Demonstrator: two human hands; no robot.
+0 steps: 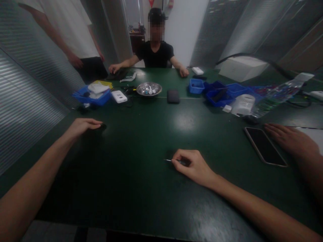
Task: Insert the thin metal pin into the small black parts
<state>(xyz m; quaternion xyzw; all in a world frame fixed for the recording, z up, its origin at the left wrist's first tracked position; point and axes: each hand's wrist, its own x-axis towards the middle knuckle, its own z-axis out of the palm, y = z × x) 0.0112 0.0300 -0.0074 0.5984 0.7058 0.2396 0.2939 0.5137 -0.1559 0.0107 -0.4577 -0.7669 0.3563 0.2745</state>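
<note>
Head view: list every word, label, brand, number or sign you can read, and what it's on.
No text reads with certainty.
White rounded rectangular device: dark, digit-like marks, too blurred to read.
Large white rectangular box: any marking too faint to read.
Clear plastic bottle: no legible lettering.
Slim metal-tipped tool in the right hand: no legible lettering.

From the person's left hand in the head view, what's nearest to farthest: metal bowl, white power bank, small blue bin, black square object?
From the left hand:
1. White power bank: ahead, to the right.
2. Metal bowl: right of the power bank.
3. Black square object: right of the bowl.
4. Small blue bin: farthest right.
</note>
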